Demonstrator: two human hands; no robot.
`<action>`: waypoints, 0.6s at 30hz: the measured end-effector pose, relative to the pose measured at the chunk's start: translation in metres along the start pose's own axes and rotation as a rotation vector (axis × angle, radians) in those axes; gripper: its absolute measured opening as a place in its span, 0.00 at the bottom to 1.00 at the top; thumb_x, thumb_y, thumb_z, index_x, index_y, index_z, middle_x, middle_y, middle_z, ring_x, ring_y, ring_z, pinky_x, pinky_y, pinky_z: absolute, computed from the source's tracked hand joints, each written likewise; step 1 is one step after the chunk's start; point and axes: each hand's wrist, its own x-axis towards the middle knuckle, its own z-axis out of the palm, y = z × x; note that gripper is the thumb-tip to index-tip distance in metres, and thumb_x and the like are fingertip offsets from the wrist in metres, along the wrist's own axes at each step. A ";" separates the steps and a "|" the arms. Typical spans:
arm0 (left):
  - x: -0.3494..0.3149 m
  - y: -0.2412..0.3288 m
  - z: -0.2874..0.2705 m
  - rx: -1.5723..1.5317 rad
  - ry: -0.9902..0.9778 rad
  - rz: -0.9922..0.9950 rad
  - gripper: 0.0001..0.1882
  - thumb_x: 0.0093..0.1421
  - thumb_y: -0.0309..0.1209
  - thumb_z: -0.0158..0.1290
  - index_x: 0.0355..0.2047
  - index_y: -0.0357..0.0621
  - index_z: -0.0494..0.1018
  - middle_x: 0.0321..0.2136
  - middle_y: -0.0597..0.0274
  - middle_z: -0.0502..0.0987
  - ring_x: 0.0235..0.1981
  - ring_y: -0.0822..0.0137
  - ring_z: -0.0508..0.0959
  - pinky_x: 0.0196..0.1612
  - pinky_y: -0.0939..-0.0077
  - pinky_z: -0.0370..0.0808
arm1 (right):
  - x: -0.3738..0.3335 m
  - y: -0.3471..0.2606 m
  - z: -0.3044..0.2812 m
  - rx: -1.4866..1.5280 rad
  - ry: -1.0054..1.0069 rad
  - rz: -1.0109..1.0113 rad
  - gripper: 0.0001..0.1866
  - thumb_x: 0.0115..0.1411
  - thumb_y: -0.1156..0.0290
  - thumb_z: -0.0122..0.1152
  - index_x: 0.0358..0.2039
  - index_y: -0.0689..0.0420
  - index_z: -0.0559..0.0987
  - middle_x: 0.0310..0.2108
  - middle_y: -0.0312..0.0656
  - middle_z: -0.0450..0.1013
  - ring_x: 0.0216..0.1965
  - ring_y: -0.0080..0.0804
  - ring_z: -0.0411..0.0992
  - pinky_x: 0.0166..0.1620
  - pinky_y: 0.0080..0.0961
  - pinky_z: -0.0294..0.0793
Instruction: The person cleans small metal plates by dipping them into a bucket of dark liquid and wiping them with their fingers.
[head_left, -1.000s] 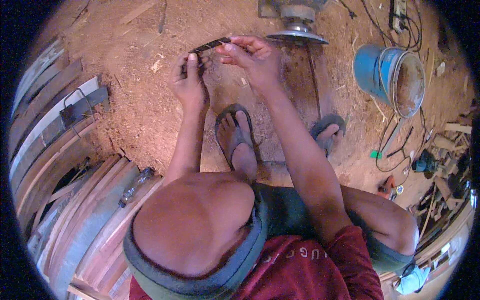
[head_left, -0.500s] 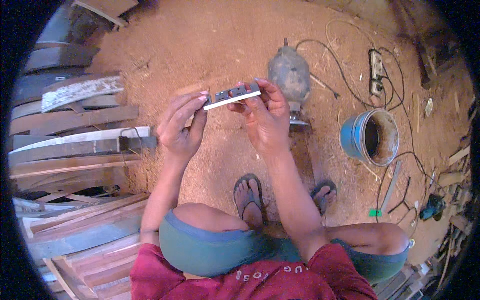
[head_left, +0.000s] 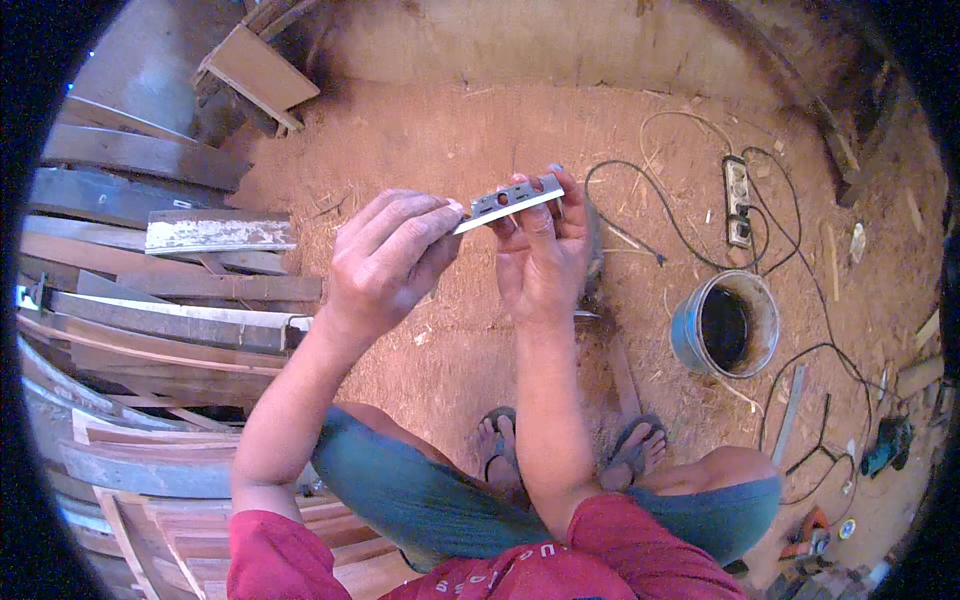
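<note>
A slotted metal planer blade [head_left: 488,209] with a bright, pale long edge is held up in front of me, tilted with its right end higher. My left hand [head_left: 395,250] pinches the left end between fingers and thumb. At the other end, my right hand [head_left: 543,262] grips the blade with the thumb in front and the fingers behind, palm facing me. Behind my right hand, a grey rounded power tool [head_left: 593,262] rests on the floor. Most of it is hidden, and part of a shiny disc shows below.
Planks [head_left: 225,325] are stacked along my left. To the right stand a blue bucket [head_left: 686,335] with dark contents and a power strip [head_left: 738,185] with looping black cables. A flat metal bar [head_left: 790,408] and an orange tool [head_left: 812,535] lie farther right. Sawdust covers the floor.
The view has shifted, bringing more of the back wall into sight. Both hands still hold the blade, now tilted more steeply, and my right hand now covers most of the power tool.
</note>
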 end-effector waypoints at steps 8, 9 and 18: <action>0.007 0.033 0.032 -0.495 0.111 -0.809 0.05 0.54 0.26 0.62 0.30 0.38 0.79 0.23 0.66 0.79 0.23 0.81 0.75 0.25 0.86 0.70 | 0.010 -0.035 0.011 -0.231 0.078 0.153 0.22 0.57 0.70 0.64 0.50 0.62 0.71 0.39 0.45 0.75 0.38 0.28 0.75 0.39 0.22 0.75; 0.004 0.035 0.035 -0.531 0.119 -0.814 0.05 0.53 0.26 0.62 0.30 0.38 0.79 0.23 0.66 0.79 0.23 0.81 0.75 0.25 0.86 0.70 | 0.008 -0.039 0.013 -0.291 0.037 0.172 0.22 0.56 0.70 0.65 0.49 0.64 0.72 0.38 0.45 0.76 0.37 0.27 0.74 0.39 0.20 0.74; 0.013 0.043 0.058 -0.377 0.039 -0.694 0.06 0.53 0.25 0.63 0.30 0.36 0.79 0.23 0.60 0.79 0.25 0.75 0.78 0.29 0.81 0.74 | 0.008 -0.051 0.011 -0.441 0.136 0.134 0.17 0.51 0.66 0.71 0.38 0.61 0.77 0.30 0.34 0.75 0.30 0.18 0.71 0.34 0.16 0.72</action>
